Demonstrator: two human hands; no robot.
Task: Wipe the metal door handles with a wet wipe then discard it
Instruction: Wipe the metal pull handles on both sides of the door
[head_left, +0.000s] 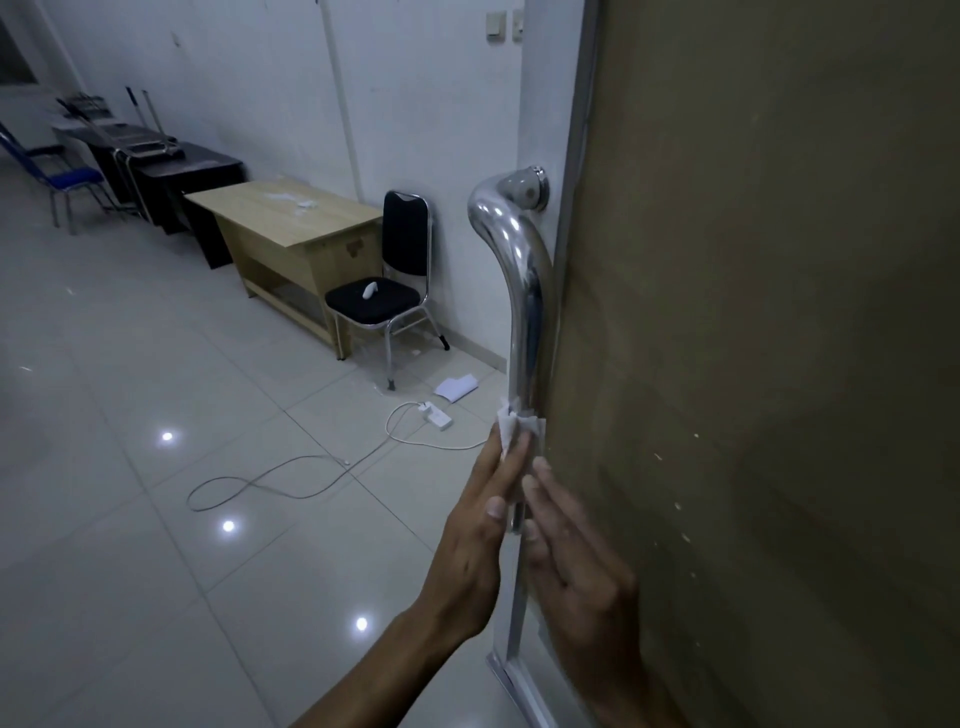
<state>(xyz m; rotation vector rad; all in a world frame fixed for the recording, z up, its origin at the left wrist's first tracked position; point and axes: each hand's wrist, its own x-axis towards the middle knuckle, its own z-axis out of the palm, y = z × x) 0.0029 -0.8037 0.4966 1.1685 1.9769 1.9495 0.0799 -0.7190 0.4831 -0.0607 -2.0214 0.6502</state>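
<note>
A person is wiping the curved chrome metal door handle, both hands flat-fingered: the left hand and right hand are pressing the white wet wipe around its lower shaft (wiping step underway); next, likely sliding it along the bar.

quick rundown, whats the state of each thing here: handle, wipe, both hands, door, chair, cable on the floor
door handle: upright on the door, lower part covered by wipe and hands
wet wipe: bunched around the handle, pressed on by fingers
left hand: fingers straight, pressing the wipe against the handle
right hand: fingers straight, flat against the handle's other side
door: standing ajar, edge toward the camera
black chair: upright, small white object on seat
white cable: lying looped on the floor
</note>
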